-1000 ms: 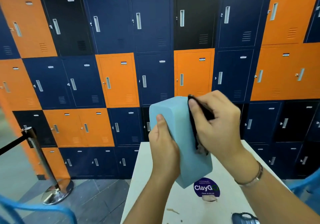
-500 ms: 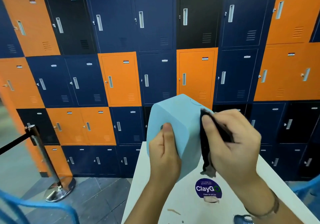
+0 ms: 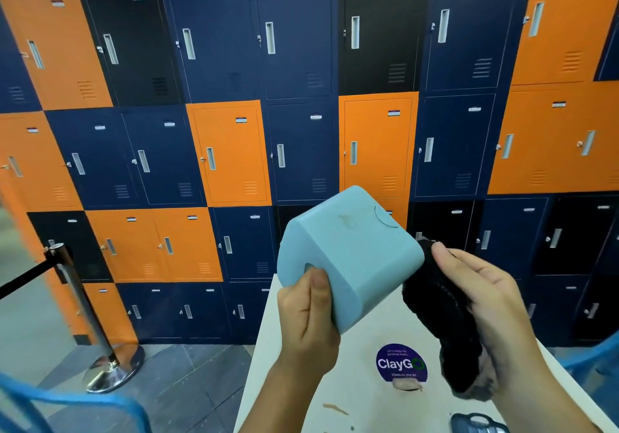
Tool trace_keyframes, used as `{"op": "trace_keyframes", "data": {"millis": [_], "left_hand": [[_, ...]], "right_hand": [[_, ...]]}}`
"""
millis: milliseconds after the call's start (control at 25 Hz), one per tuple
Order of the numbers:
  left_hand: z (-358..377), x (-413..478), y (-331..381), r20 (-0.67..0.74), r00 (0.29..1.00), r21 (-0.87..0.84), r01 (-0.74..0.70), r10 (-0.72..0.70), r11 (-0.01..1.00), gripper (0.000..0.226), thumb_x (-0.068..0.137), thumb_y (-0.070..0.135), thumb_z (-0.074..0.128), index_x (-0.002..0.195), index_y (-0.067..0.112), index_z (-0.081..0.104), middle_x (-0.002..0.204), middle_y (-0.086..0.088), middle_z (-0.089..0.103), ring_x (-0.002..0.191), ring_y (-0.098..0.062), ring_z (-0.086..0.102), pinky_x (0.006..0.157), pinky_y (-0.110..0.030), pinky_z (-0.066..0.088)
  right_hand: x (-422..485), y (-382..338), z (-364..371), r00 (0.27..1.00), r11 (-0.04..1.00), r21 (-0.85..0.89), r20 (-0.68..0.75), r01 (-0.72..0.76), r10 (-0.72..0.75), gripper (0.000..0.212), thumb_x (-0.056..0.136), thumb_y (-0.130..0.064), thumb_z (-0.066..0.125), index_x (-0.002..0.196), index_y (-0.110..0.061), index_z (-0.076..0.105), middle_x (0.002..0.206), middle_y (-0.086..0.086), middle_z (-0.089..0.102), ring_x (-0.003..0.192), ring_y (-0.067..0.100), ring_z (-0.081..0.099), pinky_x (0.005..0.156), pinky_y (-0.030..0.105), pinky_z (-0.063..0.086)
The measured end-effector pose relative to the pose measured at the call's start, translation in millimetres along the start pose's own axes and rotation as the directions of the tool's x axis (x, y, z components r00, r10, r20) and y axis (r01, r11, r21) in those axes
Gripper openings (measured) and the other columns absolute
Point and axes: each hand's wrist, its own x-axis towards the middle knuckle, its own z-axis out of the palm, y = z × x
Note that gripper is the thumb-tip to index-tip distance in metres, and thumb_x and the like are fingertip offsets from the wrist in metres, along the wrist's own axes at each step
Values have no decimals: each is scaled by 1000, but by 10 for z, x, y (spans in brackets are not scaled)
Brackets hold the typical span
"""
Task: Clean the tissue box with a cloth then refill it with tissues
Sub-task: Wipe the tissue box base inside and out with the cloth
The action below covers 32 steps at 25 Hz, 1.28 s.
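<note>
Orange and navy lockers (image 3: 231,151) out back, and over the white table's (image 3: 335,399) far edge the left hand (image 3: 308,318) grips the tilted blue tissue box (image 3: 351,258) in the air, with the right hand (image 3: 495,305) clutching a black cloth (image 3: 442,315) just beside it.

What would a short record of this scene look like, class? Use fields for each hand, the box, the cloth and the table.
Left hand: grips the tissue box, thumb on its near side
Right hand: holds the black cloth at the box's right edge
Tissue box: light blue, tilted, lifted above the table
Table: white, with a round purple sticker
Backdrop: orange, blue and black lockers
</note>
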Motion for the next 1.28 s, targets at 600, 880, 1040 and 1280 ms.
{"op": "trace_keyframes", "data": {"millis": [600, 880, 1040, 1280], "left_hand": [[150, 168, 170, 190, 763, -72, 639, -618, 766, 46, 90, 46, 53, 87, 0, 55, 84, -10, 56, 70, -20, 49, 62, -28, 40], [219, 150, 136, -82, 791, -170, 588, -606, 791, 75, 98, 63, 48, 84, -10, 55, 71, -8, 58, 59, -21, 52, 57, -29, 39], [258, 58, 156, -175, 830, -205, 496, -530, 844, 63, 103, 48, 47, 50, 15, 53, 54, 4, 55, 46, -10, 49, 44, -17, 37], [295, -74, 28, -192, 902, -169, 358, -386, 919, 78, 89, 65, 52, 57, -5, 39, 57, -9, 44, 56, -22, 39, 54, -33, 31]], "right_hand": [[2, 210, -194, 967, 942, -246, -57, 227, -248, 8, 86, -28, 73, 86, -20, 75, 66, -2, 69, 54, 9, 61, 48, 16, 47], [-75, 258, -49, 916, 835, -408, 5, 369, -402, 5, 85, -28, 72, 85, -25, 74, 80, -5, 72, 73, 8, 65, 64, 12, 46], [-52, 280, -92, 876, 825, -412, -114, 388, -469, 15, 88, -39, 76, 81, -26, 74, 72, -3, 70, 65, 19, 65, 58, 25, 49], [-152, 354, 89, 671, 399, -643, 249, 654, -698, 12, 87, -16, 74, 76, -15, 71, 74, -7, 64, 70, 8, 60, 66, 17, 45]]}}
